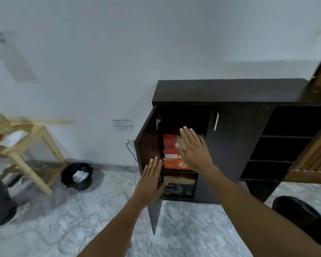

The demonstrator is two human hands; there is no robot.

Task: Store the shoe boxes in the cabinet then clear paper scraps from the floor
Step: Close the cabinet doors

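A dark cabinet (230, 93) stands against the white wall with its left door (148, 145) swung open. Inside, red and orange shoe boxes (171, 158) are stacked on the upper shelf, beside a brown box behind my right hand. A brown box (180, 179) over a dark one (179, 190) fills the lower shelf. My left hand (152, 180) lies flat with straight fingers against the door's edge. My right hand (195, 149) is spread open in front of the upper boxes; whether it touches them I cannot tell.
A black bin (78, 175) holding white paper stands on the marble floor left of the cabinet. Another black bin (304, 217) sits at the right. A wooden table (33, 145) is at far left. A white cable (76, 227) snakes across the floor. Open shelves (285, 149) fill the cabinet's right side.
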